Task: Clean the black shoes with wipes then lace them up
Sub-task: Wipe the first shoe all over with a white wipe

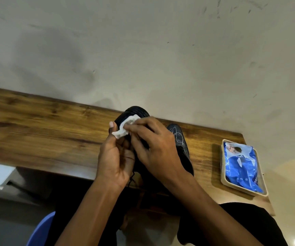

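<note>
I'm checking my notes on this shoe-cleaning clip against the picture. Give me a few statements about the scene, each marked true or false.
1. The right hand presses a white wipe onto a black shoe. True.
2. The left hand rests flat on the wooden table. False: it is raised, holding the shoe being wiped.
3. The blue wipes pack lies in a tray on the table's right end. True.
4. The second black shoe lies left of the hands. False: it lies on the table behind the right hand.
5. The wipes pack sits on a shoe. False: it is apart, in the tray.
</note>
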